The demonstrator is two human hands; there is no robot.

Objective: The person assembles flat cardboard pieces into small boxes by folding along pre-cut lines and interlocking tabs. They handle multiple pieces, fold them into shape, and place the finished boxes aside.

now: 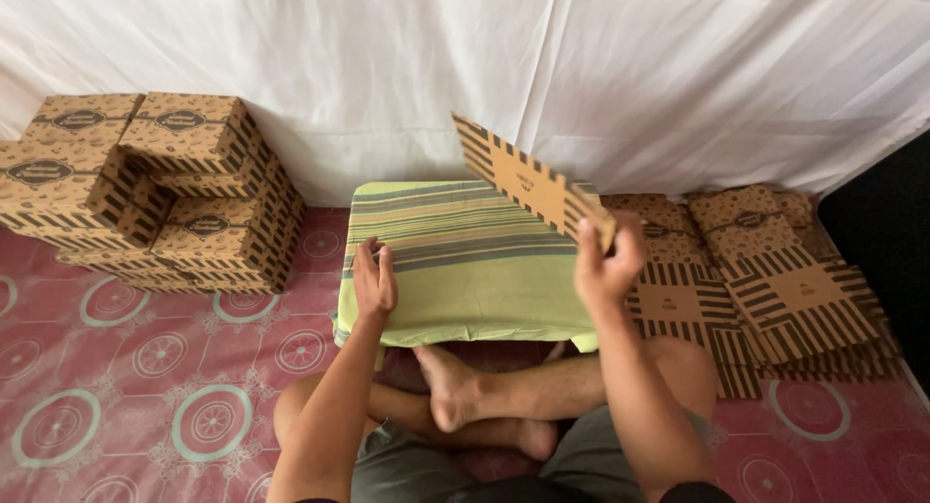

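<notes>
While left hand [374, 282] rests on cloth [465, 261], right hand [608, 261] lifts flat carton [531, 183]

A flat box [531, 183] — brown with dark stripes — is up in the air, mid-picture. Made-up brown boxes [160, 188] are stacked on the left. More flat ones [775, 290] lie on the right.

Your frame was bright and evenly lit, a soft daylight with no hard glare. The white sheet [620, 67] across the top came close to washing out, its folds showing only as faint grey lines. Shadows were gentle: a dim patch lay under the cloth-covered counter [465, 261] at centre, and the far right edge fell to near black. Your raised right hand [608, 261] and its flat carton [528, 181] showed slight motion blur.
</notes>
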